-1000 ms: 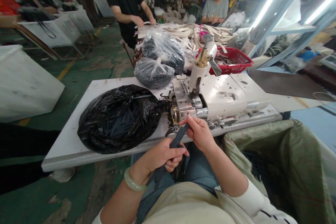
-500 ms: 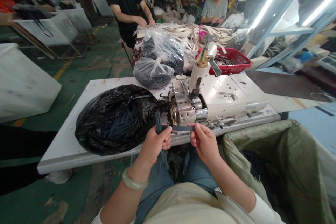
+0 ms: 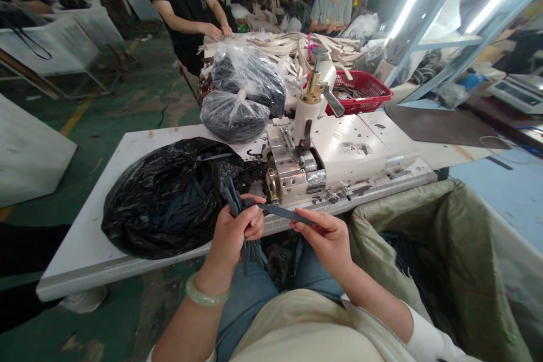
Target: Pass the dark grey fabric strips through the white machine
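- Hands have drawn slightly farther apart since the earlier frame, a dark strip [image 3: 282, 213] now stretched between them at lower centre.
- Left hand [image 3: 232, 236] clenches a bunch of strips [image 3: 250, 254].
- Right hand [image 3: 324, 240] pinches the strip's end; the material looks like fabric.

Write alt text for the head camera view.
A person's left hand grips a bunch of dark strips while the right hand pinches one strip stretched between them, before a white industrial machine. A bulging black plastic bag lies on the white table at left.
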The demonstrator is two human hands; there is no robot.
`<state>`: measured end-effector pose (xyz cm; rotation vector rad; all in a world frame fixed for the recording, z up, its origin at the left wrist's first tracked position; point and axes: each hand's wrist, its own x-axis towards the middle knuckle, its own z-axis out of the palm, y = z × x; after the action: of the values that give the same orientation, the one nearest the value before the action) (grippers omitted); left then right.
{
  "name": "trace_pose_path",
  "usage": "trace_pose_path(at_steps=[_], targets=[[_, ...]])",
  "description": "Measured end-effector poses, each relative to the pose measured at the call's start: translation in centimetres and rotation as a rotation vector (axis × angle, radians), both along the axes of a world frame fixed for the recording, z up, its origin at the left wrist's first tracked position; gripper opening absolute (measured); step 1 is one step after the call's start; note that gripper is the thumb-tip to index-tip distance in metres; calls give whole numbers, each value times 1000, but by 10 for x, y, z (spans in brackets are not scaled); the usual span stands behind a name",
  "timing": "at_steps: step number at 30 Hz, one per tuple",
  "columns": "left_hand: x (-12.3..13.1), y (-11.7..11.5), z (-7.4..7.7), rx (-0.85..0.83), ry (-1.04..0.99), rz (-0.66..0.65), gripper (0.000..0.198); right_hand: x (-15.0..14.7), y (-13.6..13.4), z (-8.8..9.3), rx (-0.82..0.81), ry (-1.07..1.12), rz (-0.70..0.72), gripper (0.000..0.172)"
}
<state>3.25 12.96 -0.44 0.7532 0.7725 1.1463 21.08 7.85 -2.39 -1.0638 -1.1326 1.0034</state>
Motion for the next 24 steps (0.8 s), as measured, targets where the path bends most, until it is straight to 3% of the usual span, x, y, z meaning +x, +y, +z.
trace_pose_path(at_steps=[9,11,14,17,19,24], targets=[[-1,3,0,-5,6,26,13,-5,6,-9,-267,362,133,32],[-1,4,2,-4,43,33,13,-4,8,-7,-278,313,177,31],[1,7,6,-3,179,-18,17,-2,12,1,-277,77,368,22],[6,11,7,-38,313,-139,24,-2,19,5,-345,-86,568,33],[8,14,7,-50,338,-140,26,-1,30,4,-409,-80,527,40],[-1,20,2,-67,286,-30,30,14,69,2,-447,246,197,42]])
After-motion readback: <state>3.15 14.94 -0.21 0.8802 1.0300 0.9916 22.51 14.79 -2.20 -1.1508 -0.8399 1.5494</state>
